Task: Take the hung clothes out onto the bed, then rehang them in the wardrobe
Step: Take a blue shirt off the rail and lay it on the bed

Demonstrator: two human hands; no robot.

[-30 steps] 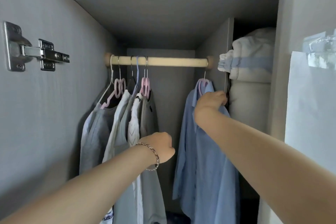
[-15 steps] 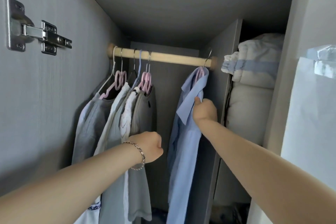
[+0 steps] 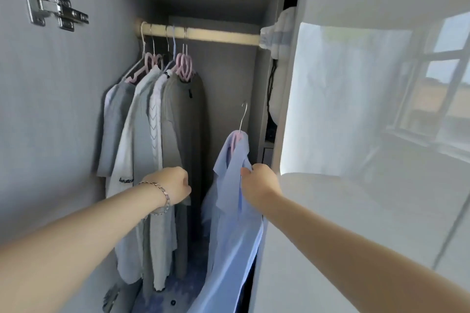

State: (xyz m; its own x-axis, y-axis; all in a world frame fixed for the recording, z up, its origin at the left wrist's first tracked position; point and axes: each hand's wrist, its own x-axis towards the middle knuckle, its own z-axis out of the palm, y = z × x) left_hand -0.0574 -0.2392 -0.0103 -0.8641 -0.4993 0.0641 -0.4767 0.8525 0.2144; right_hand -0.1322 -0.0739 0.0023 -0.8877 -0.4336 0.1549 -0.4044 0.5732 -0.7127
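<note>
A light blue shirt (image 3: 229, 211) on a pink hanger (image 3: 236, 138) is off the wooden rail (image 3: 216, 35) and hangs well below it, its metal hook free in the air. My right hand (image 3: 259, 181) grips the shirt near the collar. My left hand (image 3: 170, 185) is curled into a fist in front of the grey and white clothes (image 3: 152, 134) that hang on pink hangers at the rail's left end; I cannot see anything held in it. A bracelet circles the left wrist.
The wardrobe's left wall carries a metal hinge (image 3: 53, 7). A glossy door (image 3: 368, 134) stands at the right. Folded bedding (image 3: 282, 33) is stacked in the compartment to the right of the rail. A blue patterned item lies on the wardrobe floor (image 3: 183, 292).
The blue shirt's hook has come off the rail and my right hand has lowered the shirt and hanger. The view has tilted down and right. My left hand stays by the grey clothes.
</note>
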